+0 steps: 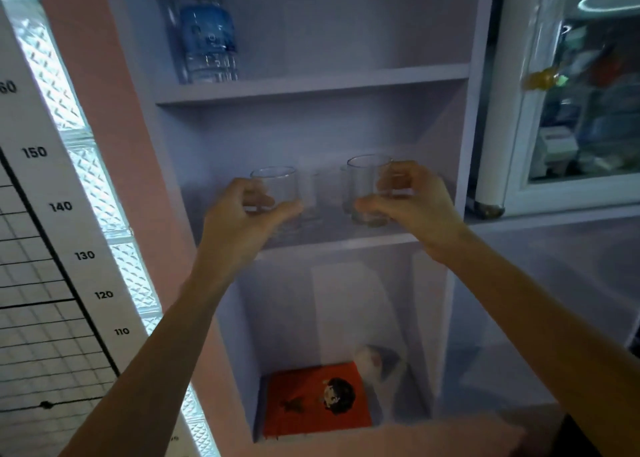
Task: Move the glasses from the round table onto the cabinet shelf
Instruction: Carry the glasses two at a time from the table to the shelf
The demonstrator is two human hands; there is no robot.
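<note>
I face a pale cabinet with open shelves. My left hand [247,211] grips a clear glass tumbler [277,186] just above the middle shelf [346,240]. My right hand [408,197] grips a second clear tumbler [363,183], held at the shelf's right side, its base close to the shelf board. Between the two, further back on the same shelf, another faint clear glass [320,193] seems to stand. The round table is out of view.
A water bottle [207,37] with a blue label stands on the upper shelf. The lowest compartment holds an orange book [311,397] and a pale round object [372,361]. A height chart [52,214] hangs at the left; a glass-door fridge [571,93] stands at the right.
</note>
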